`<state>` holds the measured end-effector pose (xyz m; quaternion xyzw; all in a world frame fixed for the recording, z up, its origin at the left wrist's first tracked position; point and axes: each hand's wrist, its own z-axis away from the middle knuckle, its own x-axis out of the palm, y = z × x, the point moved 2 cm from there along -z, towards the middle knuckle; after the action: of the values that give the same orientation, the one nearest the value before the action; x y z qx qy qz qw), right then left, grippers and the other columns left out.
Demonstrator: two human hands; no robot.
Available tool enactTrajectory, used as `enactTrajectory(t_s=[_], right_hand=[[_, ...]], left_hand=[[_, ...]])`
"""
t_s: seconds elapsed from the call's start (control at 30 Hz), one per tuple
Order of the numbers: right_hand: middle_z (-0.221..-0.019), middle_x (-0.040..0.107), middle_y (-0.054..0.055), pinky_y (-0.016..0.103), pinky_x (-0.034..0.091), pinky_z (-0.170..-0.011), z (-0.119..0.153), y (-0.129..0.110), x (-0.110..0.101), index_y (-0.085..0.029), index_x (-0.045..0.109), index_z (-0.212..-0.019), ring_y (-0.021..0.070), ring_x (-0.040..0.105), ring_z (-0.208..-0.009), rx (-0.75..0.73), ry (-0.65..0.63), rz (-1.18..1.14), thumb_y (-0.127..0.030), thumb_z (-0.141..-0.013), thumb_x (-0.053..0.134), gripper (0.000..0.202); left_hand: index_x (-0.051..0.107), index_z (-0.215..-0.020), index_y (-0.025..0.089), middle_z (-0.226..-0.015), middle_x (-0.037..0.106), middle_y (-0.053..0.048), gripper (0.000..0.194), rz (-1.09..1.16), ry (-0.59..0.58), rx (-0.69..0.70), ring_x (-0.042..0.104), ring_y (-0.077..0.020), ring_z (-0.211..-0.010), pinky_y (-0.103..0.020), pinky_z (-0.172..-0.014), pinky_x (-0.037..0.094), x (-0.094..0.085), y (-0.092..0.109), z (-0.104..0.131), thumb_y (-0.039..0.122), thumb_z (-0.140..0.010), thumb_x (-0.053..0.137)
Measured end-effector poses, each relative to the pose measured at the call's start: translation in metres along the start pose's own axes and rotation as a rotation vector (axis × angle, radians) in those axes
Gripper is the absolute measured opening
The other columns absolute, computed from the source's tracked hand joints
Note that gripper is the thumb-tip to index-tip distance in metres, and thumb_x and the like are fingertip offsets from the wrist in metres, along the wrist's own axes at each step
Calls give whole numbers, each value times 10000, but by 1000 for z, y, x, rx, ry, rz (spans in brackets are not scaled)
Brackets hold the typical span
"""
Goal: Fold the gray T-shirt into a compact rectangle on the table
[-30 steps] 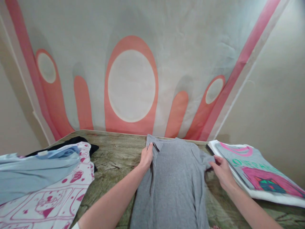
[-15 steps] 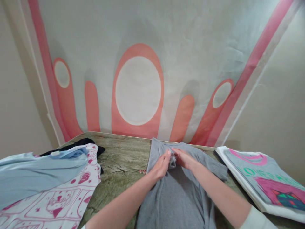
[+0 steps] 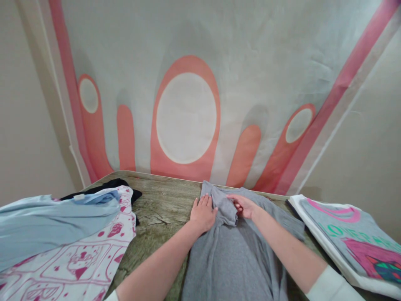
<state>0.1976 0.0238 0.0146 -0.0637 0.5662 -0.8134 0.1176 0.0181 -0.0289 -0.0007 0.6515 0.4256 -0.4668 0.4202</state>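
Observation:
A grey T-shirt [image 3: 232,263] lies spread over the wood-patterned table, its neckline toward the wall. Its left side is folded inward, and the left sleeve [image 3: 226,211] lies across the chest. My left hand [image 3: 203,214] rests flat on the folded left edge, fingers stretched out. Bent fingers of my right hand [image 3: 244,206] pinch the end of that sleeve near the middle of the shirt. The right sleeve [image 3: 290,223] stays spread outward beyond my right forearm.
On the left lie a light blue garment [image 3: 56,225], a white garment with magenta print [image 3: 84,259] and a black one [image 3: 103,187]. A folded stack with a printed grey shirt [image 3: 354,234] on top sits at the right. Behind the table [image 3: 159,200] rises a wall.
My left hand has let go of the bunched sleeve and moved left to lie flat on the folded edge. The sleeve has opened out across the chest, with my right hand still at it.

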Motion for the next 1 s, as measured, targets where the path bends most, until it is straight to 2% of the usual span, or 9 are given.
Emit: enactTrajectory(t_s=[0.13, 0.23, 0.33, 0.47, 0.63, 0.73, 0.87, 0.93, 1.0], right_hand=[[-471, 432, -96, 181, 248, -399, -3, -6, -26, -183, 562, -892, 66, 366, -396, -121, 209, 285, -217, -644, 677, 276], [-521, 483, -66, 208, 315, -501, -6, -13, -47, -176, 586, -815, 98, 467, -516, -208, 330, 474, -159, -575, 710, 271], [-600, 558, -9, 252, 371, -610, -9, -12, -54, -169, 607, -729, 161, 547, -658, -250, 367, 611, -236, -587, 716, 192], [-771, 636, 66, 286, 416, -687, -5, -3, -44, -135, 627, -832, 204, 590, -775, -275, 322, 684, -295, -632, 693, 265], [-960, 638, 71, 262, 451, -676, 8, -1, -37, -181, 542, -1103, 168, 603, -833, -366, 162, 600, -340, -749, 598, 392], [-938, 621, 71, 276, 453, -656, 11, -1, -46, -170, 518, -1116, 151, 593, -740, -336, 270, 726, -272, -759, 584, 377], [-951, 577, 78, 311, 418, -785, 25, 3, -46, -144, 575, -976, 161, 562, -784, -375, 436, 933, -136, -695, 610, 283], [-961, 562, 67, 303, 418, -778, 41, 4, -31, -164, 584, -949, 159, 552, -788, -503, 348, 965, -195, -733, 594, 219], [-934, 564, 47, 284, 429, -723, 59, 6, -11, -187, 587, -952, 153, 547, -756, -617, 140, 975, -273, -747, 603, 223]], left_hand=[[355, -1359, 129, -1446, 273, -112, 617, -15, 13, -15, 235, -253, -1329, -451, -1069, 193, 3, -2, 0, 502, -904, 167], [361, -1358, 139, -1444, 278, -111, 636, -12, 27, -33, 238, -260, -1326, -462, -1063, 201, 5, -3, -1, 522, -903, 136], [374, -1352, 142, -1439, 289, -111, 630, -15, 35, -39, 246, -260, -1322, -463, -1059, 205, 5, -3, -2, 513, -907, 127], [379, -1349, 157, -1436, 302, -99, 599, -20, 56, -38, 252, -251, -1320, -454, -1058, 208, 6, -3, -2, 488, -913, 136], [373, -1353, 163, -1436, 301, -97, 581, -25, 53, -49, 251, -248, -1320, -460, -1063, 189, 7, -3, -2, 472, -913, 153], [368, -1357, 166, -1442, 289, -93, 589, -24, 48, -54, 238, -246, -1325, -462, -1066, 179, 7, -3, -1, 481, -910, 147], [361, -1360, 168, -1445, 283, -89, 598, -24, 38, -60, 226, -243, -1331, -457, -1067, 177, 5, -1, 0, 491, -907, 143], [362, -1359, 167, -1444, 286, -91, 599, -21, 40, -58, 231, -244, -1328, -456, -1067, 176, 4, -1, 1, 492, -907, 144], [356, -1363, 164, -1445, 283, -93, 600, -18, 45, -52, 232, -246, -1327, -456, -1069, 172, 4, -1, 1, 492, -907, 145]])
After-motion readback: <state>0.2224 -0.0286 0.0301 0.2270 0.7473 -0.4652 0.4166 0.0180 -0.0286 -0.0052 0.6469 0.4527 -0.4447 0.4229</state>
